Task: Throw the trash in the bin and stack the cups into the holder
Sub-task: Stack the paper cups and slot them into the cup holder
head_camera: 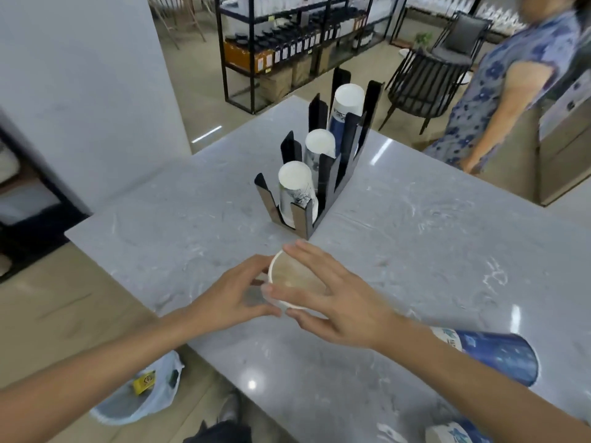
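Both hands on one paper cup point(295, 282).
My left hand point(235, 295) and right hand point(335, 302) grasp it, mouth up, over the table point(431, 219), near the holder point(319, 174) with three stacks.

A grey marbled counter point(431, 225) with a glossy top fills the middle of the room, catching bright spots of ceiling light. To its left stands a plain white wall point(80, 91), with a dark-framed opening point(28, 199) at the far left edge. The floor point(198, 78) is beige tile, polished enough to reflect a strip of light. Behind the counter a black metal shelving unit point(287, 43) holds rows of dark jars, white containers and brown boxes. To the right are two black slatted chairs point(425, 87), one with a grey cushion, and a small green plant point(423, 38). A person in a blue floral dress point(499, 91) stands at the right beside a beige cabinet point(563, 148).
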`<state>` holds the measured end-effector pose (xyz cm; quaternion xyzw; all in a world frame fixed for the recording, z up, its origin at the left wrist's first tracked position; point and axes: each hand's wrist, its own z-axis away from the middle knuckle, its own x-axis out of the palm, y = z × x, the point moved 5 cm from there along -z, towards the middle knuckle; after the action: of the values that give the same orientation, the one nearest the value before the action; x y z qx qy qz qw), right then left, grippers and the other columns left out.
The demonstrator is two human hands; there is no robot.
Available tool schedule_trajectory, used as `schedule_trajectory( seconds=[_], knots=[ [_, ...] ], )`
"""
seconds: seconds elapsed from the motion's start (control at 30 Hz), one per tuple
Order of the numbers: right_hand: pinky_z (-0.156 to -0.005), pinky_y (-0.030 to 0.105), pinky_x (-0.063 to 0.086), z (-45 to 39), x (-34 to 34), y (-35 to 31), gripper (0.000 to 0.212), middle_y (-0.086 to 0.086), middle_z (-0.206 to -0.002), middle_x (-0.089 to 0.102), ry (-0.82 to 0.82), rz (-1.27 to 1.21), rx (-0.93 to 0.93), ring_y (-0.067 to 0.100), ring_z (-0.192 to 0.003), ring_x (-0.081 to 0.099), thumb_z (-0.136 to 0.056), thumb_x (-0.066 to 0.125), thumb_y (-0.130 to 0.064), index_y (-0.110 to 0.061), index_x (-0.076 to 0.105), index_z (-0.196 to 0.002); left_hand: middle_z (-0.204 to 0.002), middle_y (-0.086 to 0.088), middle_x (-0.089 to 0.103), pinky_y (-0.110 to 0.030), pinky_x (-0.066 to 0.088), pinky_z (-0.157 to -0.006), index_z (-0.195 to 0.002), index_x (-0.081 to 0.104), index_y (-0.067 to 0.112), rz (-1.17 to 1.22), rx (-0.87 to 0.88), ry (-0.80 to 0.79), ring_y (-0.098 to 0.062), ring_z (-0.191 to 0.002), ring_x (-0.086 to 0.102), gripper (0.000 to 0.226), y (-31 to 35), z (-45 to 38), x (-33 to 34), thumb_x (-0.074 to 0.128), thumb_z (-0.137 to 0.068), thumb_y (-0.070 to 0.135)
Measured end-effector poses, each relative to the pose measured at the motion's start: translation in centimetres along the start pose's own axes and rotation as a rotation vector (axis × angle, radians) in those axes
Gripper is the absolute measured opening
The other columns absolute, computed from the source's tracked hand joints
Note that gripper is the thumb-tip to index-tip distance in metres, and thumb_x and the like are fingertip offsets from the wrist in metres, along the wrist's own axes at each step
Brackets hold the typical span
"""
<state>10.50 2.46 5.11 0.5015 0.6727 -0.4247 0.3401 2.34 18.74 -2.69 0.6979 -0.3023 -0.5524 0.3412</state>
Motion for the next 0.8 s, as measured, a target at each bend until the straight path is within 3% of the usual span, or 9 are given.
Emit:
schedule_trajectory(
  seconds=[0.2,0.33,0.5,0.6,0.7,0.8],
  knots=[
    [-0.119,0.041,0.04,-2.2,3.4,0.4,0.041,0.024,-0.16,0.034,-0.044,-0.005,0.08,0.035,-0.153,0.029,-0.104,0.057,-0.038,-0.032,0.056,-0.144,-0.121,0.025,0.06,-0.006,0.045,-0.088,-0.129,0.052,0.04,0.032,-0.048,-0.009,0.003,-0.111,0.062,0.068,-4.3,0.6,-0.9,0.089,-0.072,0.045],
    [-0.119,0.042,0.038,-2.8,5.0,0.4,0.044,0.022,-0.162,0.03,-0.109,0.011,0.14,0.032,-0.155,0.026,-0.104,0.056,-0.04,-0.036,0.051,-0.147,-0.125,0.03,0.058,-0.006,0.045,-0.09,-0.13,0.048,0.047,0.057,-0.062,-0.031,0.005,-0.115,0.06,0.069,-6.0,0.8,-1.0,0.088,-0.073,0.048],
    [-0.123,0.044,0.032,-3.6,5.7,-0.1,0.044,0.024,-0.162,0.031,-0.126,0.015,0.189,0.034,-0.155,0.025,-0.104,0.055,-0.037,-0.034,0.052,-0.147,-0.127,0.017,0.064,-0.022,0.053,-0.095,-0.137,0.052,0.026,0.121,-0.086,-0.051,-0.001,-0.116,0.063,0.076,-7.1,1.0,-1.0,0.088,-0.073,0.044],
    [-0.123,0.044,0.031,-3.7,5.9,-0.2,0.043,0.023,-0.163,0.028,-0.145,0.014,0.216,0.033,-0.157,0.02,-0.105,0.051,-0.037,-0.034,0.051,-0.148,-0.123,0.013,0.067,-0.029,0.056,-0.093,-0.136,0.053,0.024,0.123,-0.083,-0.061,-0.002,-0.112,0.065,0.074,-7.0,0.9,-1.2,0.088,-0.073,0.042],
    [-0.123,0.047,0.029,-3.5,6.1,-0.3,0.044,0.022,-0.165,0.025,-0.154,0.032,0.241,0.033,-0.157,0.016,-0.105,0.051,-0.037,-0.034,0.049,-0.149,-0.123,0.017,0.066,-0.028,0.057,-0.091,-0.138,0.049,0.028,0.119,-0.059,-0.097,-0.002,-0.113,0.065,0.079,-6.3,0.8,-1.6,0.09,-0.072,0.043],
    [-0.124,0.049,0.027,-3.5,5.6,-0.6,0.046,0.023,-0.164,0.026,-0.121,0.031,0.241,0.036,-0.157,0.016,-0.103,0.055,-0.037,-0.032,0.05,-0.149,-0.134,0.017,0.059,-0.023,0.055,-0.095,-0.147,0.038,0.032,0.118,0.011,-0.133,-0.006,-0.12,0.062,0.097,-5.0,0.5,-2.9,0.093,-0.067,0.043]
  ],
)
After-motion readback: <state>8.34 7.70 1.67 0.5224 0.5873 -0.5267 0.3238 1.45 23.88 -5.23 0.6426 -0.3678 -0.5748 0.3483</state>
